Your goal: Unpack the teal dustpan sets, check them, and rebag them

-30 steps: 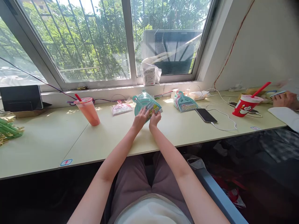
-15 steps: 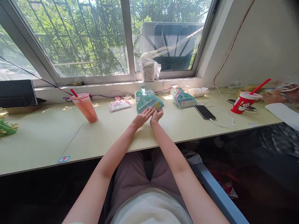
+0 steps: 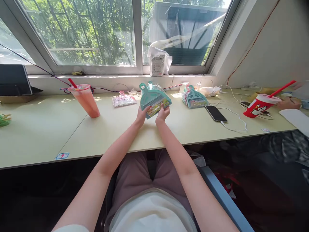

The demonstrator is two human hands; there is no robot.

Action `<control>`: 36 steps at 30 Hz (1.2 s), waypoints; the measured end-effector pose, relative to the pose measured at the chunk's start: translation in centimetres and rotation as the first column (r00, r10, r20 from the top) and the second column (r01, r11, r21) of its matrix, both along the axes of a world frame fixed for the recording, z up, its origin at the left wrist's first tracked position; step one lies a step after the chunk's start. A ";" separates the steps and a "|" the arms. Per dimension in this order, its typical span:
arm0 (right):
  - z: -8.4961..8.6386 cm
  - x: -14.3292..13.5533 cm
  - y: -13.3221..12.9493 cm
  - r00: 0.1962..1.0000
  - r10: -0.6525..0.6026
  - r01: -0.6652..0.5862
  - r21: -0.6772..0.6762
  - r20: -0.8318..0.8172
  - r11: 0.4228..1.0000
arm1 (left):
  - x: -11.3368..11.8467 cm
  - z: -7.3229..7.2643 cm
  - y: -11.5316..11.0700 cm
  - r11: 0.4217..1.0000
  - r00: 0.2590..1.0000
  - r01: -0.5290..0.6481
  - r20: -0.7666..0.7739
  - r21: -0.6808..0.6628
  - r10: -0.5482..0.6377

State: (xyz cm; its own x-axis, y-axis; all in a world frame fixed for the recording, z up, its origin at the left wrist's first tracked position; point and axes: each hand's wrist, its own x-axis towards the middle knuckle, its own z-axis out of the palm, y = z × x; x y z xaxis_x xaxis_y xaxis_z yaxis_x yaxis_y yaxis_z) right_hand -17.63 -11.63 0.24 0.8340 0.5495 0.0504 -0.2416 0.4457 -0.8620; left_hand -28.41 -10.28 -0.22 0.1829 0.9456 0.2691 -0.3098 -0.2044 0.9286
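A teal mini dustpan set (image 3: 154,98) in clear wrapping with a yellow label is lifted off the pale desk (image 3: 43,129). My left hand (image 3: 140,115) grips its lower left edge and my right hand (image 3: 163,113) grips its lower right edge. The handle points away from me toward the window. Behind it on the desk, more wrapped teal sets are partly hidden. A pink wrapped set (image 3: 123,100) lies to the left, and a stack of teal sets (image 3: 194,100) lies to the right.
A pink drink cup with a red straw (image 3: 84,100) stands left of centre. A black phone on a white cable (image 3: 214,113) and a red cup (image 3: 259,105) are to the right. Another person's hand (image 3: 287,103) rests at the far right. A white bag (image 3: 158,63) sits on the windowsill.
Both hands have closed on the teal dustpan set and raised it from the desk, tilting it up toward me. The camera has also tipped downward.
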 end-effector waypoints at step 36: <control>-0.9 0.9 0.7 0.926 0.361 -0.356 0.059 -0.111 0.933 | -1.0 0.2 -0.7 0.998 0.999 0.051 -0.004 -0.047 -0.052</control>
State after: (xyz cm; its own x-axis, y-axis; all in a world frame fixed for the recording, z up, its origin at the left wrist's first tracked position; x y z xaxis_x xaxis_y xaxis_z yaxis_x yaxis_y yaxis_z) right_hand -16.74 -10.93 -0.61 0.5829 0.8125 -0.0104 -0.4900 0.3413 -0.8022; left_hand -29.36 -10.94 -0.06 0.2328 0.9464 0.2241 -0.3141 -0.1449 0.9383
